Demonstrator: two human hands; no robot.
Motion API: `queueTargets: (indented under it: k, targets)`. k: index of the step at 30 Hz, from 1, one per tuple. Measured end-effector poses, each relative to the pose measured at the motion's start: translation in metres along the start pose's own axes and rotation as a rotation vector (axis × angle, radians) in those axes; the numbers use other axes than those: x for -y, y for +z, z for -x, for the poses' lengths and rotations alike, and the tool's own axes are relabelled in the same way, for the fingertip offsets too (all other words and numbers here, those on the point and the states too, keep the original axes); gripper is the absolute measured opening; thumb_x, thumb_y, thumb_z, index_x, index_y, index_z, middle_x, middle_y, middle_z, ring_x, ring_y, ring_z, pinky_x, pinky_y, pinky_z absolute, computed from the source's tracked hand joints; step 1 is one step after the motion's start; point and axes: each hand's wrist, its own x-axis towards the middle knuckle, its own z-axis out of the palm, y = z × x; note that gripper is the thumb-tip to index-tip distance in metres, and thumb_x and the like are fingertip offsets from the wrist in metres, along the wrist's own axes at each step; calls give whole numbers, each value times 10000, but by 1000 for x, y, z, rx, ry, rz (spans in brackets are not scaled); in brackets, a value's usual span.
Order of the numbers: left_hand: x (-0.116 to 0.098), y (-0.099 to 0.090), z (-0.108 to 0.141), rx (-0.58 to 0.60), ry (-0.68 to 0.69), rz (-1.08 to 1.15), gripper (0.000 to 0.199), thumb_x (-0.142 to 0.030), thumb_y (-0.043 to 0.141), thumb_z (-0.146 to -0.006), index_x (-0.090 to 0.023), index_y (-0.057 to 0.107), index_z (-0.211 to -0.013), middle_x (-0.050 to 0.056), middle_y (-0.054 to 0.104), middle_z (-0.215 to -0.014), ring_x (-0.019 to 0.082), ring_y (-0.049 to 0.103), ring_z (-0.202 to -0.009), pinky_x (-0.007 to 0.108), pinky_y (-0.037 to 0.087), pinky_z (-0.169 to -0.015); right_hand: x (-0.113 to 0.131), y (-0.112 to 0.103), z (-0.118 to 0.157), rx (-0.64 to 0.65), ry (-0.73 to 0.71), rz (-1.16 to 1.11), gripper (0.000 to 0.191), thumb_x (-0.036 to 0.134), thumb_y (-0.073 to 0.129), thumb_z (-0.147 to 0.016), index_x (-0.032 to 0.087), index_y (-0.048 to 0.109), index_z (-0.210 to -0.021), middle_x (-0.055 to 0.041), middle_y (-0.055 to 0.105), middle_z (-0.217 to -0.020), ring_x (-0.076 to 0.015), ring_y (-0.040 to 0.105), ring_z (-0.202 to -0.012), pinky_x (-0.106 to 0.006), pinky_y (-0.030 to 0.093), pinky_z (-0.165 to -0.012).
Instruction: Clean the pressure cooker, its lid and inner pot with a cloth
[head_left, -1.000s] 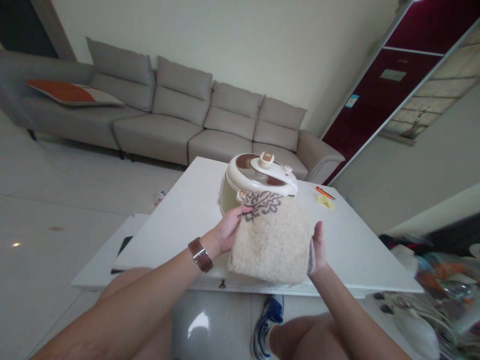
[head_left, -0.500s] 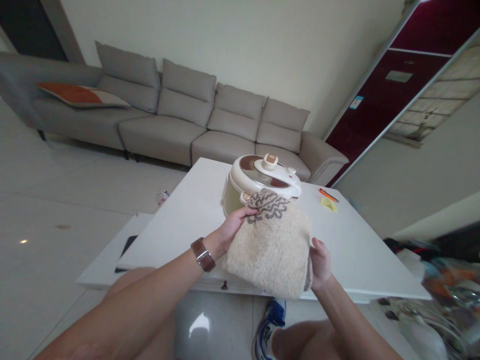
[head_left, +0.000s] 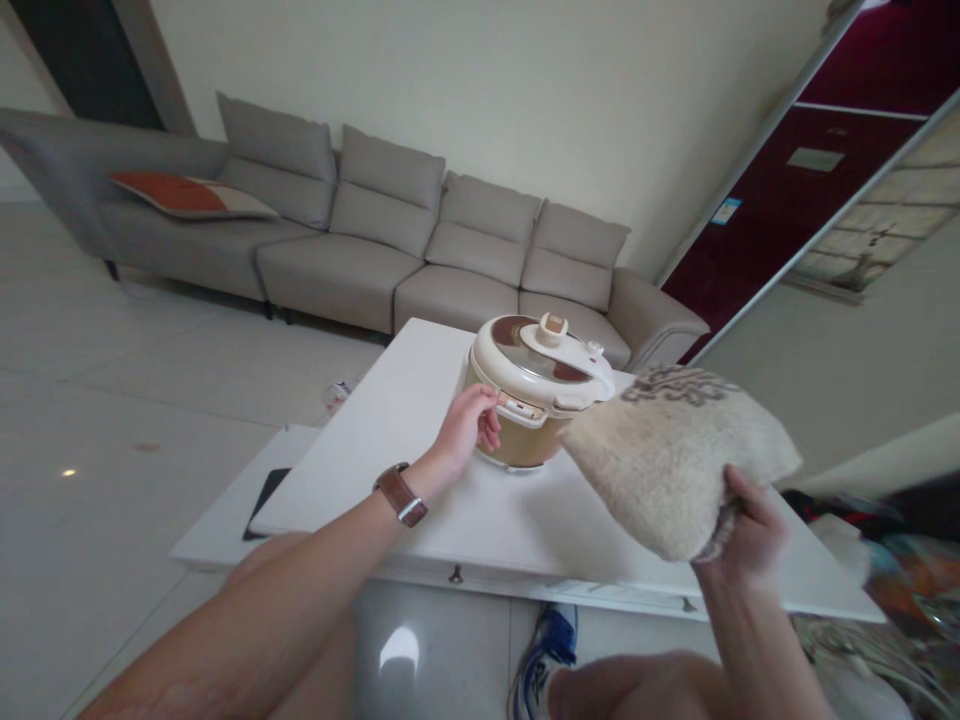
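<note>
1. Some fingers of the left hand (head_left: pixel 469 428) curl partway at the front handle (head_left: pixel 523 408) of the cooker (head_left: pixel 502 378), perhaps to steady it; whether they grip or merely touch, I cannot tell.
2. The cooker stands upright on the table (head_left: pixel 375 490), back from the near edge, probably for safe footing. It looks rounded: gold-toned body, cream rim, brown-and-shiny lid with a knob.
3. The cloth (head_left: pixel 671 465) hangs in the air right of the cooker, over the table. It looks thick, fuzzy and beige, with a grey-brown scroll pattern.
4. The right hand (head_left: pixel 750 535) is closed on the cloth's lower right part, thumb uppermost, likely to keep it bunched.
</note>
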Motion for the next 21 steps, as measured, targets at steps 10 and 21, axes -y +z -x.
queueTargets:
  k: [10, 21]
  targets:
    - [19, -20, -14, -166, -70, -125, 110, -297, 585, -718, -206, 564, -776, -12, 609, -585, 130, 560, -437, 224, 388, -431, -9, 85, -65, 151, -501, 541, 358, 327, 646, -861, 233, 733, -1195, -122, 745, -1252, -373, 589, -1348, -571, 445, -1159]
    - [29, -47, -19, -39, -65, -338, 125, -281, 564, -718, -208, 573, -820, -11, 639, -604, 127, 586, -442, 203, 419, -422, -36, 93, -82, 407, -525, 804, 646, 198, 590, -820, 237, 588, -1465, -97, 555, -1574, -372, 408, -1526, -607, 338, -1224]
